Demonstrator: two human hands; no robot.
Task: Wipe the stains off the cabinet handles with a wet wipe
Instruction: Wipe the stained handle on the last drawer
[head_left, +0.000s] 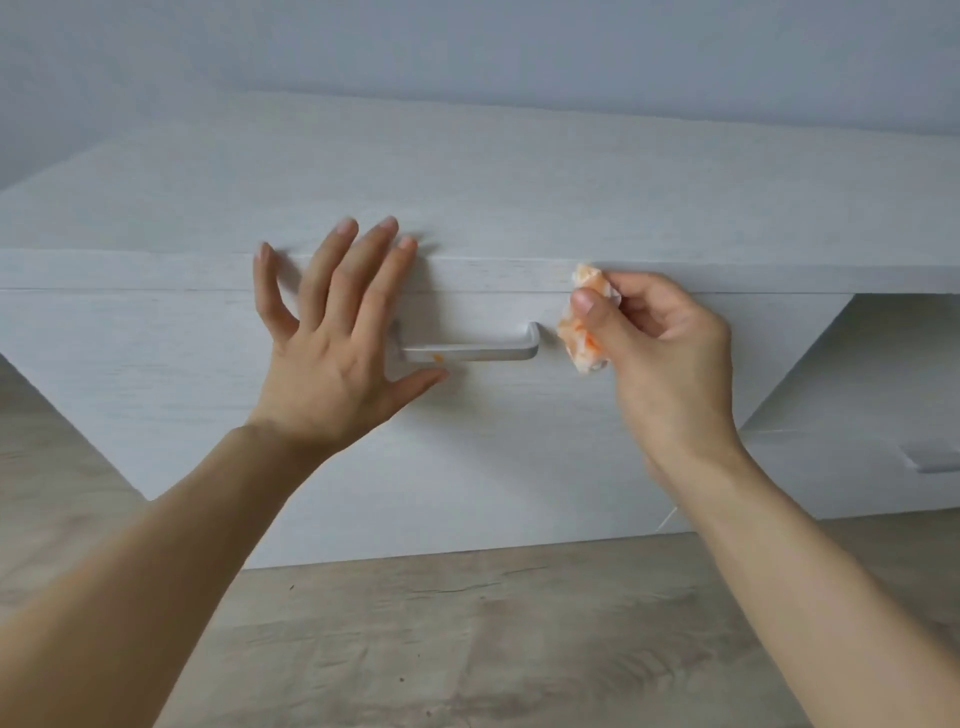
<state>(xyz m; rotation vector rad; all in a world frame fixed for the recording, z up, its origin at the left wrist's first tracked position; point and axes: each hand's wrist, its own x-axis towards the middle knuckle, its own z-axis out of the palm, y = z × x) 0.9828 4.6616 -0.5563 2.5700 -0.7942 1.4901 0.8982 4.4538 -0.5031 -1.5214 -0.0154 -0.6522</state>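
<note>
A white cabinet (467, 197) fills the middle of the view. Its drawer front carries a pale bar handle (470, 348) with a small orange stain near its left end. My left hand (332, 343) lies flat with spread fingers against the drawer front and top edge, covering the handle's left end. My right hand (660, 343) pinches a crumpled wet wipe (584, 322), stained orange, just right of the handle and apart from it.
A second handle (932, 457) shows on a lower cabinet front at the right edge. Wood-look flooring (467, 634) runs below the cabinet. A plain grey wall (467, 47) stands behind.
</note>
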